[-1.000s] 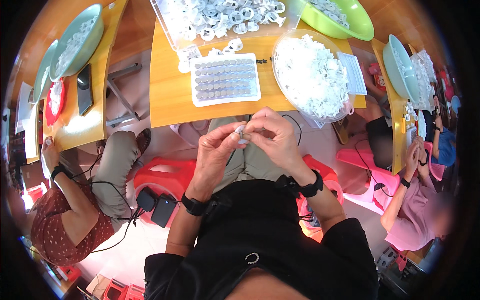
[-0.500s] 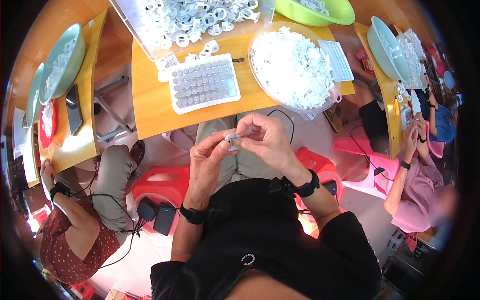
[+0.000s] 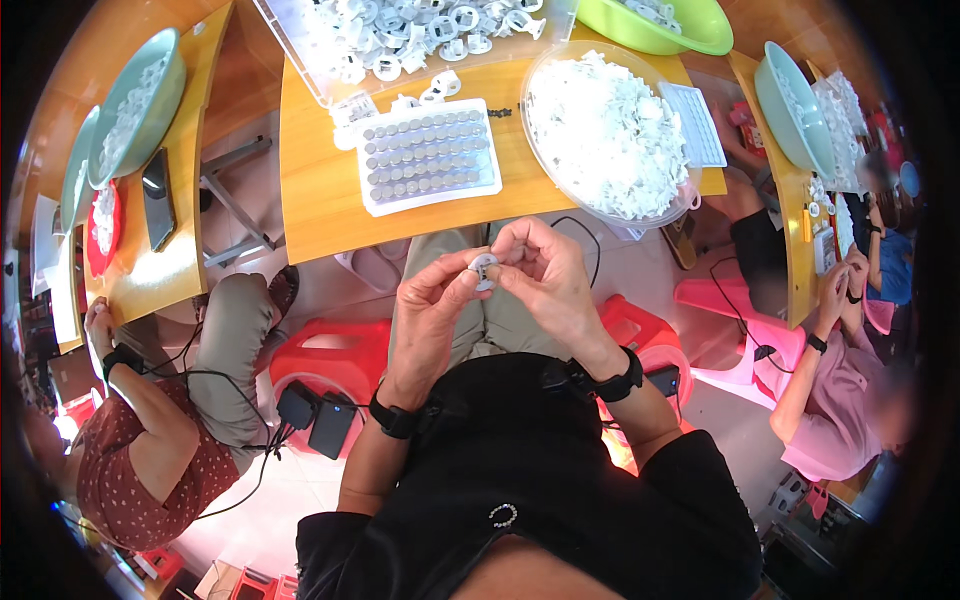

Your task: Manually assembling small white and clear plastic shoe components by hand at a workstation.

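Note:
Above my lap, a small round white plastic piece (image 3: 484,264) with a dark slot-like middle is pinched between the fingertips of my left hand (image 3: 432,310). The thumb and forefinger of my right hand (image 3: 550,288) are closed against the piece's right side. Whether a second small part sits between those right fingertips cannot be made out. On the table (image 3: 330,225) beyond my hands lies a white tray (image 3: 440,204) with rows of small grey discs (image 3: 425,160).
Behind the tray stands a clear bin (image 3: 292,55) of round white parts. A clear tub (image 3: 532,135) heaped with white pieces stands right, near a green basin (image 3: 690,35) and another tray (image 3: 712,150). People sit at both sides; red stools (image 3: 325,350) flank me.
The white piece has turned, and more of its round face shows. Both hands stay together on it. The whole view has shifted slightly, with the table now farther right.

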The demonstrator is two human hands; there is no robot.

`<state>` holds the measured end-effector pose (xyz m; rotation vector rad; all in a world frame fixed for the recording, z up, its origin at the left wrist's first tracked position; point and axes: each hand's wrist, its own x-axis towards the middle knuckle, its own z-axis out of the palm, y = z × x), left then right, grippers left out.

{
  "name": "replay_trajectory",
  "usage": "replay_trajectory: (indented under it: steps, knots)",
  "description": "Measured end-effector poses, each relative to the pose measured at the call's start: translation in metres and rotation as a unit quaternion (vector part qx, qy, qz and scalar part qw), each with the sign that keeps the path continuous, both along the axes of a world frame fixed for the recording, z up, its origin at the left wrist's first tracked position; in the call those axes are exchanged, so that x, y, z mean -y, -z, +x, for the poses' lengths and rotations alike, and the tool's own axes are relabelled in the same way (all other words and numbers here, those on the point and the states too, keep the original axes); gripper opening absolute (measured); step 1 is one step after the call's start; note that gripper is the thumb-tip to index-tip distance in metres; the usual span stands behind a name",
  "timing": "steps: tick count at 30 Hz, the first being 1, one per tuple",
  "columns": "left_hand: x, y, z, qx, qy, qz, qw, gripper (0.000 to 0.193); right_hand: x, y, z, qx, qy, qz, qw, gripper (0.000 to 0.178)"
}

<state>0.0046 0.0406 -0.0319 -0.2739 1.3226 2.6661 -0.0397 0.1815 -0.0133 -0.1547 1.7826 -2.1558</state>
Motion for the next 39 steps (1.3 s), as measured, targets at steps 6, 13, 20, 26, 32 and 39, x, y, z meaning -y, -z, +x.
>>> replay_trajectory:
  steps: [6,13,20,26,32,39]
  knots:
    - [-0.001,0.005,-0.001,-0.013,-0.004,-0.031,0.999,0.024,0.003,0.006,-0.001,-0.045,0.021,0.073,0.996,0.010]
    - [0.002,0.011,-0.001,0.000,-0.005,0.063,0.998,0.024,0.007,0.004,0.001,-0.098,0.028,0.102,0.990,0.011]
    - [-0.001,0.011,-0.006,0.019,0.015,0.074,0.997,0.024,0.003,0.003,0.000,-0.102,0.065,0.097,0.988,0.013]
    - [0.001,0.004,-0.008,0.027,0.002,0.094,0.995,0.024,-0.042,-0.028,-0.035,-0.277,0.176,0.335,0.883,0.011]
    - [0.001,0.007,-0.008,0.036,0.020,0.088,0.995,0.024,-0.081,-0.022,-0.074,-0.304,0.184,0.480,0.802,0.015]
    - [0.002,0.016,-0.002,0.045,0.023,0.072,0.996,0.027,-0.079,-0.019,-0.073,-0.308,0.108,0.528,0.784,0.021]
